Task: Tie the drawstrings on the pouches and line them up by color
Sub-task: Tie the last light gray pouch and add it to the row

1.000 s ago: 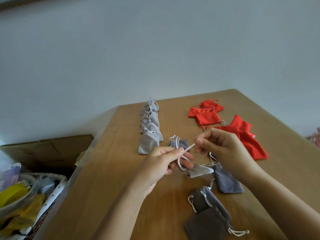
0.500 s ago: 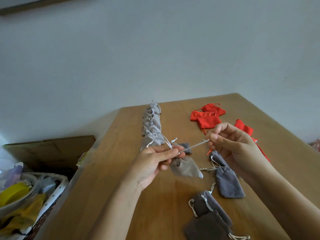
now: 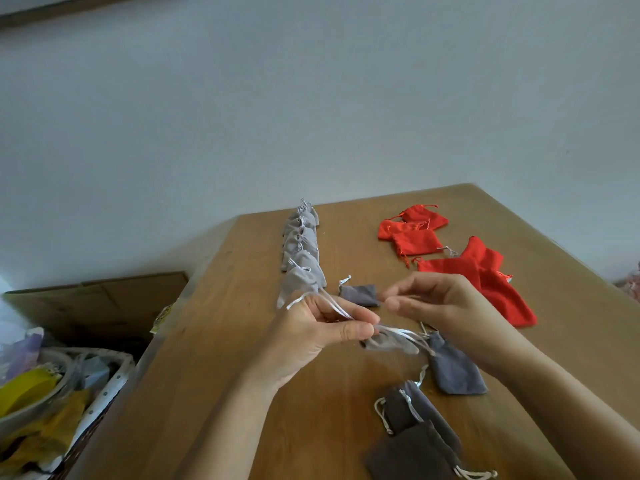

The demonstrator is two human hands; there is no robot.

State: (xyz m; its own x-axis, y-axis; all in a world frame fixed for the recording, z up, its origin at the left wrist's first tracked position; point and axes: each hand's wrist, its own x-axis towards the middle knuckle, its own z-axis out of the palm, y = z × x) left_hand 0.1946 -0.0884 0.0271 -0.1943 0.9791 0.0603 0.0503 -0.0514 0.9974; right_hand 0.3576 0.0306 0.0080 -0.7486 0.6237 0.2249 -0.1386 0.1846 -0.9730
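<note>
Head view, left hand: the left hand [image 3: 311, 336] was seen pinching the drawstring [image 3: 332, 306] between thumb and fingers, the pale cord looped up over the fingers
Head view, pouch in hand: a light grey pouch [image 3: 391, 342] was found hanging from that cord, low over the table [image 3: 242, 341], below the right hand
Head view, right hand: the right hand [image 3: 436, 303] was held just beside the left, fingers curled, thumb drawn towards the fingertips; because of blur it could not be told whether a cord end was gripped
Head view, finished row: a light grey row [image 3: 301, 251] was laid in a line on the left of the table, running away from the camera
Head view, remaining stock: red pouches [image 3: 412, 230] were heaped at the far right; dark grey pouches [image 3: 457, 368] lay near the right forearm, cords loose
Step in hand: judged to be the knotting of the held pouch's cord
Next move: the free end would need to be caught by the right hand, passed through the loop and drawn tight while the loop is held by the left pinch; the pouch could then be set at the near end of the grey row
</note>
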